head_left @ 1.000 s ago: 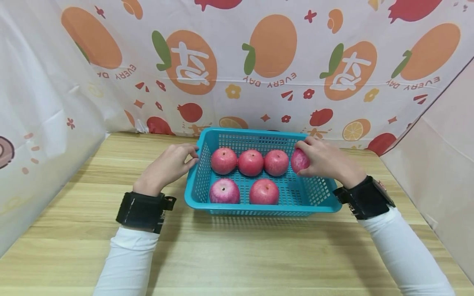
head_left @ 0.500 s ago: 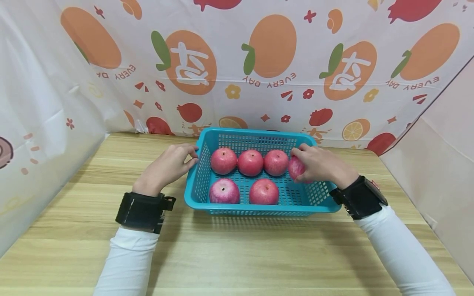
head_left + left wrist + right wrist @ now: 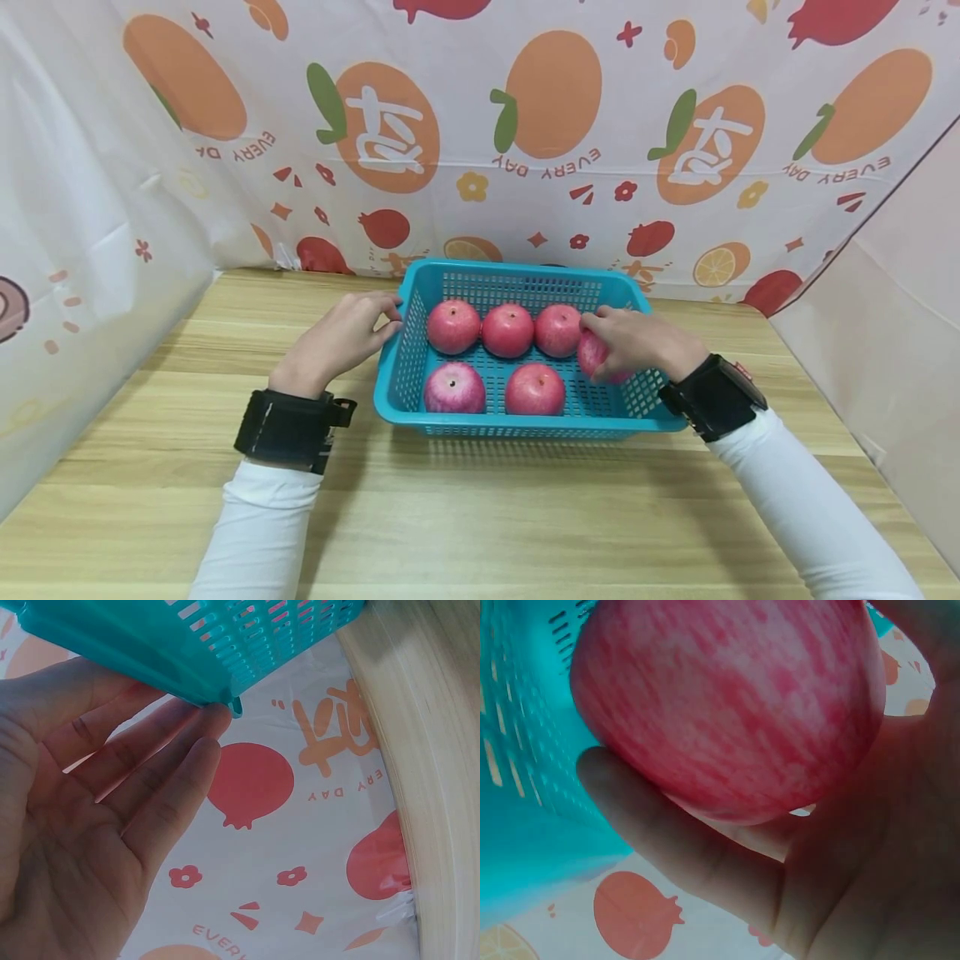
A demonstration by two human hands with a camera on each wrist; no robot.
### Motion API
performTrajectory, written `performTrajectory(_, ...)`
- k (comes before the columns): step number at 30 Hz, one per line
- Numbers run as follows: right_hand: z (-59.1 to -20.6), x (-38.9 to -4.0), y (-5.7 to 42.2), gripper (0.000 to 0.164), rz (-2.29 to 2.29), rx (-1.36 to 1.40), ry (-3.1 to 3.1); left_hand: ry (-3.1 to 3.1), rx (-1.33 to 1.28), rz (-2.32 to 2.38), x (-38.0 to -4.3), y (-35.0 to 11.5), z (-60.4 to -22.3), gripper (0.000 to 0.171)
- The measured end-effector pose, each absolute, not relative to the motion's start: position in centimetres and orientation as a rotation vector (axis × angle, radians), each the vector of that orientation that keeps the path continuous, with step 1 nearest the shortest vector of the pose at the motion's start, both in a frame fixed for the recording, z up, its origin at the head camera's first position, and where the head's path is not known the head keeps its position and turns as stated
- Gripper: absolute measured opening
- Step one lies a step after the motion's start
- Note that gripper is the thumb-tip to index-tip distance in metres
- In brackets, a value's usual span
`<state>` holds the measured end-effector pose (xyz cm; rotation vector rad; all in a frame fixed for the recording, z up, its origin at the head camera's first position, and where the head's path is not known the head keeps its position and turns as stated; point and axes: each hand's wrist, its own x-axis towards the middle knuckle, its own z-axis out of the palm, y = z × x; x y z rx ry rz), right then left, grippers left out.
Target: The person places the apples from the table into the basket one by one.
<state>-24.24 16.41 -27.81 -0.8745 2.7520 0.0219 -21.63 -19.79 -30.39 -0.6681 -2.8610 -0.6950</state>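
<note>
A blue-green plastic basket (image 3: 525, 422) stands on the table with several red apples inside. My right hand (image 3: 637, 342) grips a streaked pink-red apple (image 3: 735, 705) at the basket's right end, low between the walls. The hand covers much of that apple in the head view. Left of it sits another apple (image 3: 558, 330), the right-hand one of the back row. At the opposite end, my left hand (image 3: 341, 342) touches the rim from outside. In the left wrist view its fingers (image 3: 176, 787) are fairly straight, with tips against the basket's edge.
Also in the basket are a paler purple-pink apple (image 3: 454, 388) at front left and a red apple (image 3: 535, 389) at front middle. A fruit-printed cloth (image 3: 472, 125) hangs close behind the basket. Wooden table (image 3: 510, 517) surface extends in front.
My right hand has moved left and slightly toward me with its apple, away from the basket's right wall. The left hand and the other apples have stayed put.
</note>
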Motion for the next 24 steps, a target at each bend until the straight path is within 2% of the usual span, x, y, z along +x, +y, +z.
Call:
performTrajectory(5, -28.1, -24.4, 16.1, 0.080, 0.011, -0.834, 2.707, -2.865, -0.664, -0.700, -21.6, -19.8, -30.3, 0.013)
performTrajectory(15, -28.6, -24.5, 15.5, 0.097, 0.058, -0.684, 2.586, -2.851, -0.673, -0.691, -21.7, -19.8, -30.4, 0.013)
performTrajectory(24, -29.1, -24.6, 15.4, 0.094, 0.047, -0.618, 2.548, -2.847, -0.678, -0.685, -21.7, -19.8, -30.5, 0.013)
